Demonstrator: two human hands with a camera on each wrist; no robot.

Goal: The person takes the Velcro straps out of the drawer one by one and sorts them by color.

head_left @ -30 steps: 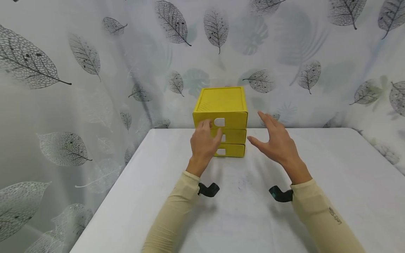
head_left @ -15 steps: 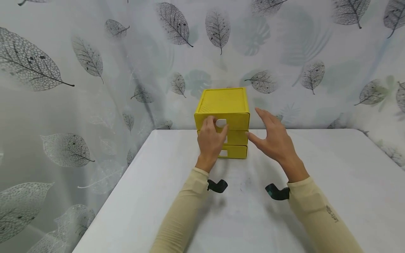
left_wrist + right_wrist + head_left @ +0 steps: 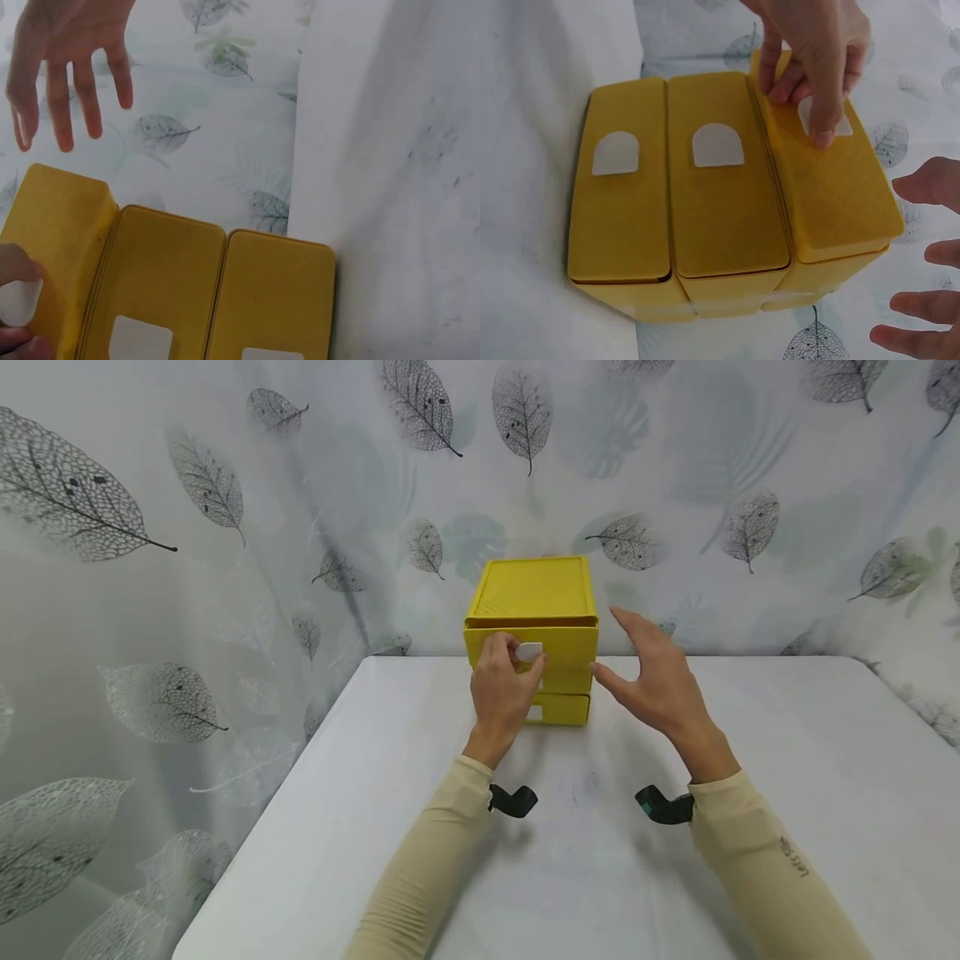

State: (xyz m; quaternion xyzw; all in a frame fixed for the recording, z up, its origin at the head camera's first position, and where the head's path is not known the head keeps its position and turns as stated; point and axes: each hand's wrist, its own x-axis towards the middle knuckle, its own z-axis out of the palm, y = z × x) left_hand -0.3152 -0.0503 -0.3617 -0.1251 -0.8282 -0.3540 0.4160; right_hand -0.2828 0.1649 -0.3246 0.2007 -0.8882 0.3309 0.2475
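A yellow cabinet [image 3: 536,589] with three stacked drawers stands at the back of the white table. Its top drawer [image 3: 572,647] sticks out a little, with a dark gap showing above its front. My left hand [image 3: 499,693] pinches the white tab [image 3: 810,116] on that drawer; in the right wrist view the thumb lies over the tab. The two lower drawers [image 3: 724,210] look closed, each with a white tab of its own. My right hand [image 3: 663,685] is held just right of the cabinet, fingers spread, holding nothing. Part of the cabinet front is hidden behind my left hand.
The white table [image 3: 360,827] runs up to a leaf-patterned curtain [image 3: 300,510] behind and to the left of it. The cabinet stands close to the back curtain. A dark camera mount [image 3: 513,801] juts from the left wrist, another [image 3: 663,805] from the right.
My left hand has moved right and onto the top drawer's tab. The top drawer has come slightly forward out of the cabinet. My right hand has stayed beside the cabinet.
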